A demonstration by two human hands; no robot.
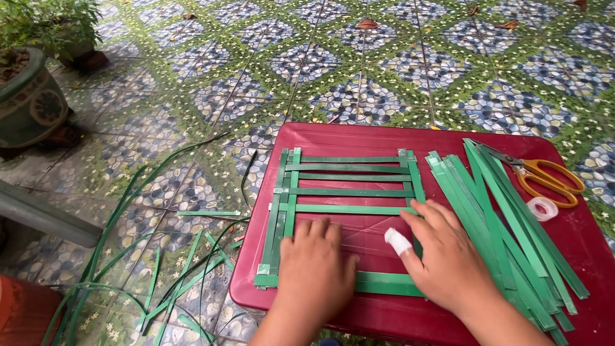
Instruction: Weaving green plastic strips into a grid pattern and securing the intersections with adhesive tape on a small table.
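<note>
A flat woven frame of green leaf strips (346,211) lies in the middle of the dark red plastic surface (384,138), directly under and ahead of both hands. Its long crosswise strips run left to right, held between upright strips at either side, so the frame's open rungs lie across the person's line of reach.

The left hand (314,272) rests palm down with fingers spread, pressing on the lower left part of the frame, just inside the left uprights. The right hand (442,256), its thumb wrapped in white tape, lies flat and open on the lower right part, fingertips touching the lowest crosswise rung near the right upright. Neither hand pinches anything.

Just beside the right hand, on its outer side, a loose bundle of long green strips (506,224) fans out lengthwise, running away from the person; the right hand is clearly the nearer one. Beyond the bundle lie orange-handled scissors (544,179) and a small roll of clear tape (542,208). Trimmed green offcuts (160,269) litter the patterned tiled floor (384,64) to the left.
</note>
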